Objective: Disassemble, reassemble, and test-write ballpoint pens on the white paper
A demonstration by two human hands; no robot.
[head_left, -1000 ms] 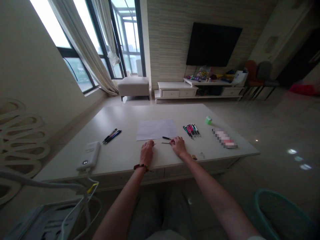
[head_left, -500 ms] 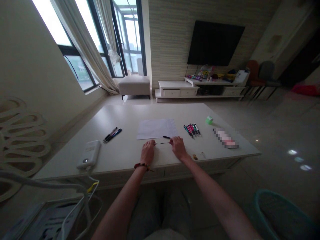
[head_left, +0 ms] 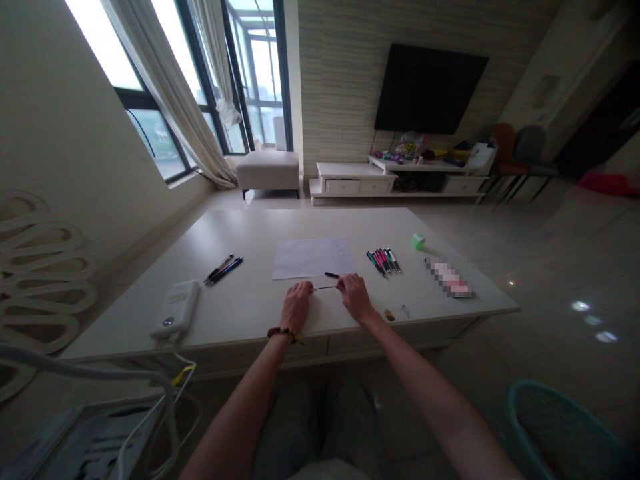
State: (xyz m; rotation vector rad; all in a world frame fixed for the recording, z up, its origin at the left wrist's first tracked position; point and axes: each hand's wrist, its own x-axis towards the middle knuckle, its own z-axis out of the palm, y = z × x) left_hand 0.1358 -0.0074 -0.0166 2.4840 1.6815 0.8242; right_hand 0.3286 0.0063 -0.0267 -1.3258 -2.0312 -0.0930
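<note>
My right hand (head_left: 354, 295) pinches one end of a thin dark pen refill (head_left: 327, 287), held level just over the table. My left hand (head_left: 297, 303) is closed on a small pale piece (head_left: 313, 289), mostly hidden by the fingers and too small to name. The refill's left end reaches this piece; whether it is inside or only touching, I cannot tell. A short black pen part (head_left: 332, 275) lies beyond my right fingertips, by the near edge of the white paper (head_left: 313, 258). Right of the paper lie several coloured pens (head_left: 384, 262).
More dark pens (head_left: 223, 270) and a white power bank (head_left: 177, 308) with a cable lie on the left of the white table (head_left: 240, 230). Rightward are a green sharpener-like block (head_left: 418, 241), a blurred-out item (head_left: 450, 277) and small bits (head_left: 389, 315) near the front edge.
The gap between the refill and the small piece in my left hand has closed. My right hand has shifted slightly left, bringing the refill's end to the left fingertips.
</note>
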